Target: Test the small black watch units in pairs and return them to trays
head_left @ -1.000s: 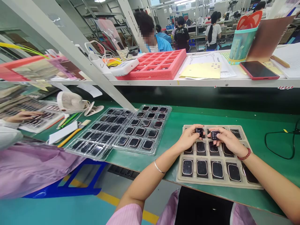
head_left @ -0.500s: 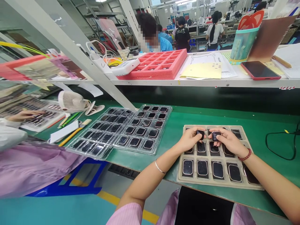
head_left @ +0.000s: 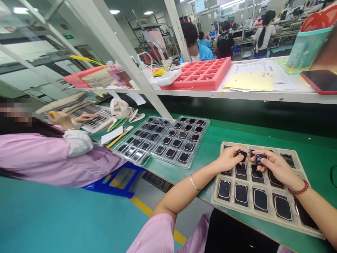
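Observation:
Over the beige tray (head_left: pixel 265 214) my left hand (head_left: pixel 231 159) pinches a dark square watch (head_left: pixel 241 155) between thumb and fingers. Close beside it, my right hand (head_left: pixel 276 166) holds another watch (head_left: pixel 260 159), whose lit screen shows small lines of text. The two watches are apart, both raised above the tray's back rows. Rows of dark watch faces lie in the tray's compartments, including a watch (head_left: pixel 283 207) in the front row. My right forearm hides part of the tray's right side.
Two clear trays (head_left: pixel 181 142) (head_left: pixel 137 140) of watches lie left on the green table. A brush (head_left: pixel 118 138) and small fan (head_left: pixel 119 108) are beyond. A co-worker's pink sleeve (head_left: pixel 34 154) is at far left. Above stands a shelf with a red foam tray (head_left: pixel 223 79).
The view has swung left, so the tray and both hands appear further right and the co-worker at left shows more. Both hands still hold their watches.

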### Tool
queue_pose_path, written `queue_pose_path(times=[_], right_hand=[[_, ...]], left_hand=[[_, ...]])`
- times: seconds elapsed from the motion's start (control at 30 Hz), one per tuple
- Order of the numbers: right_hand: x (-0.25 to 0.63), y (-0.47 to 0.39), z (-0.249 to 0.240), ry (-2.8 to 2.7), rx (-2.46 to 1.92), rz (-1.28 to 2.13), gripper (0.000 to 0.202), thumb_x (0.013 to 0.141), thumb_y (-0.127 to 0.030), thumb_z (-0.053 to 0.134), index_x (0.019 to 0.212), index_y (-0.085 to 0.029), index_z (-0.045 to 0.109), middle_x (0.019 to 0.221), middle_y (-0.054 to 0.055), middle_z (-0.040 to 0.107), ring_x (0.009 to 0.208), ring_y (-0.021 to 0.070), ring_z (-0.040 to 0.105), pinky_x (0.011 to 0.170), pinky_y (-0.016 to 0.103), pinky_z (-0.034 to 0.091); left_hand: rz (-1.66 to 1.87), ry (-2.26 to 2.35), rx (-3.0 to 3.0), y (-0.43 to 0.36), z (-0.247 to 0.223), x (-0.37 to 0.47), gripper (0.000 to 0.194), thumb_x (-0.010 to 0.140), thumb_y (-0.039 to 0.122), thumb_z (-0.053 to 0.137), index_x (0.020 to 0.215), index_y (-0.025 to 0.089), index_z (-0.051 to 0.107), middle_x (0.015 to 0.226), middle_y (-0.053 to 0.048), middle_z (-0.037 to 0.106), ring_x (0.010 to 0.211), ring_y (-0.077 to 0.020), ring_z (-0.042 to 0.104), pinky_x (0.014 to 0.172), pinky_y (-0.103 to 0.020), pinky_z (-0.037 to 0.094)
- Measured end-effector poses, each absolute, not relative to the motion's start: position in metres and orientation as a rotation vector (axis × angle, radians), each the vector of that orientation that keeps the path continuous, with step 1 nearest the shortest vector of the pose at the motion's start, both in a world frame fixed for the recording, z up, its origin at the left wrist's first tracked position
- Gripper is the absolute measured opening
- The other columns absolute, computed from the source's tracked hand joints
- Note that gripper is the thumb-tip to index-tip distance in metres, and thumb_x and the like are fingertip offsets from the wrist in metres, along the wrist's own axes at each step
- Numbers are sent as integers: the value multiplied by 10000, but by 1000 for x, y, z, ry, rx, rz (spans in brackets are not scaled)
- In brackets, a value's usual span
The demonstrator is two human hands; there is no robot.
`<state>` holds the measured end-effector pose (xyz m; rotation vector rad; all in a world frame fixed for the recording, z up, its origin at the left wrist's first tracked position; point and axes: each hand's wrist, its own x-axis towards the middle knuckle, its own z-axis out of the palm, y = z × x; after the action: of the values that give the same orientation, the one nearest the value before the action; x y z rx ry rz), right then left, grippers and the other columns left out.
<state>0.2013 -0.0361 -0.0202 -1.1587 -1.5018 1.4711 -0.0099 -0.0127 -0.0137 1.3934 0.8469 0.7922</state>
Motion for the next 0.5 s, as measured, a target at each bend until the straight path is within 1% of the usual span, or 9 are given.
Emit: queue_pose_path(times=[0.23, 0.5], right_hand=[[201, -35, -21, -1499, -1172, 1477, 335, 868, -387, 543, 1139, -191, 569, 1023, 108, 677, 658, 164, 630, 608, 324, 544], [198, -35, -15, -1490, -1156, 1487, 331, 851, -322, 541, 1146, -175, 571, 992, 96, 675, 628, 137, 625, 577, 288, 524]], left_hand=[[786, 850, 1408, -11, -18, -11, 231, 796, 177, 533, 1014, 133, 595, 808, -67, 658, 697, -142, 616, 641, -270, 515], [771, 882, 1416, -12, -13, -11, 249, 804, 170, 523, 1041, 124, 585, 827, -58, 652, 584, -96, 590, 609, -241, 491]])
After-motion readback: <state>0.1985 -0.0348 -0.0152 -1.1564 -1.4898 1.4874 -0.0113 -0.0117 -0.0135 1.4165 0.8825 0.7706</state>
